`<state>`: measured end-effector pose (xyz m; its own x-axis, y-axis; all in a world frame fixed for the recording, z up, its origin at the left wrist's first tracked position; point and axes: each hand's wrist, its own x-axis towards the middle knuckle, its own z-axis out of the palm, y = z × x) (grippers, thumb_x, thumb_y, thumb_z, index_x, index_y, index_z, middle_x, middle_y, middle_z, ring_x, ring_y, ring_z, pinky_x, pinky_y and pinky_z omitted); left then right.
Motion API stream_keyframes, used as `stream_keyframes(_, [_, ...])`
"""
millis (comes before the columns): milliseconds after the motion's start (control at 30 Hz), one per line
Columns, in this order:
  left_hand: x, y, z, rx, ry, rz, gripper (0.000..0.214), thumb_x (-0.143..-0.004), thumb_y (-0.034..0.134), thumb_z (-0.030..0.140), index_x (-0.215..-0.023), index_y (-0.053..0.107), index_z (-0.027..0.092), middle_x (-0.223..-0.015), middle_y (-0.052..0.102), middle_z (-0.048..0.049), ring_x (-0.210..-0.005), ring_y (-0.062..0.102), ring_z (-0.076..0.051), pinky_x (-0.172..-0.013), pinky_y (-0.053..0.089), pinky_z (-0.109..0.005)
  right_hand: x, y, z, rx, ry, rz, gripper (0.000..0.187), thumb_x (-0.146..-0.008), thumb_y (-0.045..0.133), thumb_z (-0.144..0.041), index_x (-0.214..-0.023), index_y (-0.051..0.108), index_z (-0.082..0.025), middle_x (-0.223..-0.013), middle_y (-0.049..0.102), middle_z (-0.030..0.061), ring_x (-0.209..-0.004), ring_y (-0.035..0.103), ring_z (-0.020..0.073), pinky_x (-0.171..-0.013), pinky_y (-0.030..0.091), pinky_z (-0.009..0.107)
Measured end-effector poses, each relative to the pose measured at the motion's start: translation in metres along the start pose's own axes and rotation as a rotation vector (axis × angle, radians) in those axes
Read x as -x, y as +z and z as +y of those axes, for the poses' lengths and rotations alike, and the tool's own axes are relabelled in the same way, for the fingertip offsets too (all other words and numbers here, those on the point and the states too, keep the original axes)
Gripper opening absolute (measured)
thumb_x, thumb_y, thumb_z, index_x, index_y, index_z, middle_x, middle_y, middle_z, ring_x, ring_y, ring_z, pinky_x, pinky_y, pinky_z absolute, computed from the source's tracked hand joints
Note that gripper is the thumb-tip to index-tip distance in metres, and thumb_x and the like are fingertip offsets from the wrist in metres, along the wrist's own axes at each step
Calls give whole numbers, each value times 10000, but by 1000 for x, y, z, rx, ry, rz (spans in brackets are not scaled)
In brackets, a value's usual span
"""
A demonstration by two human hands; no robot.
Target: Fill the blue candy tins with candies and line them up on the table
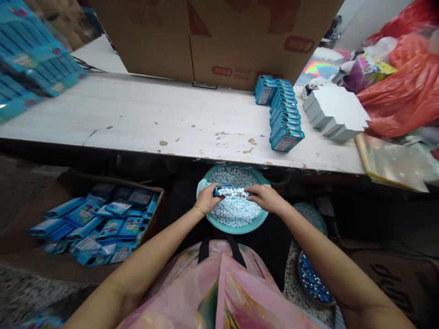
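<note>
A teal basin (204, 219) full of small white pellets (236, 211) sits on my lap below the table edge. My left hand (206, 199) is closed round a small blue box (222, 189) held over the basin. A row of white pellets lies along the box's open side. My right hand (263, 197) is closed at the other end of that row, fingers pinched against the pellets.
A white worn table (144, 119) carries a row of filled blue boxes (284, 114), folded white cartons (334, 112), a big cardboard box (219, 36) and red bags (404, 87). A carton of flat blue boxes (99, 221) lies lower left. A bowl of blue pieces (312, 278) sits lower right.
</note>
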<state>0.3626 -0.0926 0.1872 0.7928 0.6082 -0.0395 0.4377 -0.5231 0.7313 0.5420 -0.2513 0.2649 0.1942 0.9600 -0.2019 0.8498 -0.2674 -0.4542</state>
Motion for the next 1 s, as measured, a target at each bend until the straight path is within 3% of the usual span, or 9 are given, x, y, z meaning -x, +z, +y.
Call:
stream_keyframes(133, [1,9,1,-33,31,-11,407,-658,633,315,-1039,553,197,-932,615,-31,-861,566,-204,-757,430,-291,-4,-12,-27,315,63,-61,287,-813,466,-318,-1082,562,-292,-1012,638,27,-917,585,203,-724,429,299])
stream_keyframes(333, [0,14,-4,-32,31,-15,377,-658,629,275,-1022,560,201,-901,618,-32,-843,569,-204,-739,433,-293,-13,-18,-62,511,36,-76,220,-821,408,-257,-887,609,-195,-859,640,93,-762,604,210,-634,409,286])
stream_keyframes(433, [0,14,-5,12,44,0,373,-656,634,282,-1012,561,196,-915,617,-31,-853,568,-199,-752,437,-290,-7,-26,-60,534,12,-48,202,-825,411,-250,-915,585,-203,-870,628,82,-761,599,198,-623,402,274])
stream_keyframes(533, [3,8,-10,54,25,35,392,-654,637,302,-1021,555,192,-928,616,-27,-854,569,-187,-769,438,-281,7,-27,-33,542,48,-12,206,-845,405,-291,-977,550,-228,-892,618,63,-786,593,186,-631,397,269])
stream_keyframes(600, [8,1,-15,85,2,72,409,-654,637,329,-1029,552,192,-917,617,-20,-820,573,-174,-750,442,-268,13,-14,-7,516,131,-21,204,-839,428,-293,-1000,538,-231,-904,618,63,-790,594,185,-642,397,274])
stream_keyframes(700, [17,-14,-22,128,-32,140,424,-661,630,376,-1034,549,192,-884,623,-6,-759,575,-156,-706,444,-252,4,29,19,382,255,-96,187,-817,473,-243,-980,559,-213,-894,633,75,-782,600,184,-664,402,281])
stream_keyframes(867, [26,-31,-24,137,-68,236,426,-666,617,428,-1009,562,182,-900,630,-14,-778,573,-152,-732,441,-255,-30,106,12,156,201,-96,254,-831,446,-228,-1058,555,-257,-999,630,31,-891,585,163,-718,418,255])
stream_keyframes(1000, [27,-34,-22,185,-97,253,447,-648,627,447,-996,564,173,-879,627,-12,-777,569,-153,-735,446,-263,-36,124,18,-16,166,-46,295,-834,423,-228,-1109,530,-240,-1057,612,19,-934,571,150,-755,430,244])
